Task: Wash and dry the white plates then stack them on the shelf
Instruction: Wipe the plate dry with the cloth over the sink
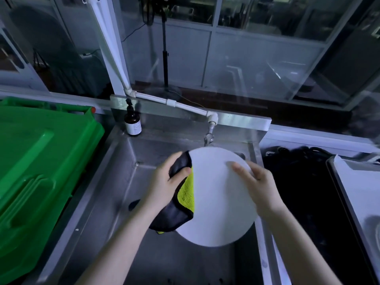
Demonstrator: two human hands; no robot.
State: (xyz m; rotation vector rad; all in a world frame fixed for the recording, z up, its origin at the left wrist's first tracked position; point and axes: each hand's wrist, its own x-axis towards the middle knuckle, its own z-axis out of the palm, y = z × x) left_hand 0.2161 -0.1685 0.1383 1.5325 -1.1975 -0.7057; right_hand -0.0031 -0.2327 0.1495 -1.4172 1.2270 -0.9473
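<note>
I hold a round white plate [218, 200] over the steel sink [127, 182], its flat face turned toward me. My right hand [259, 184] grips its right edge, with the fingers spread over the face. My left hand [166, 182] clutches a black and yellow cloth [183, 204] against the plate's left edge. Part of the cloth hangs down behind my left wrist. No water runs from the tap [208, 138] above the plate.
A green plastic bin lid [41, 165] fills the left side. A brown pump bottle [133, 122] stands on the sink's back ledge. To the right are a dark pile of cables [304, 182] and a metal tray [349, 182]. Windows run behind the sink.
</note>
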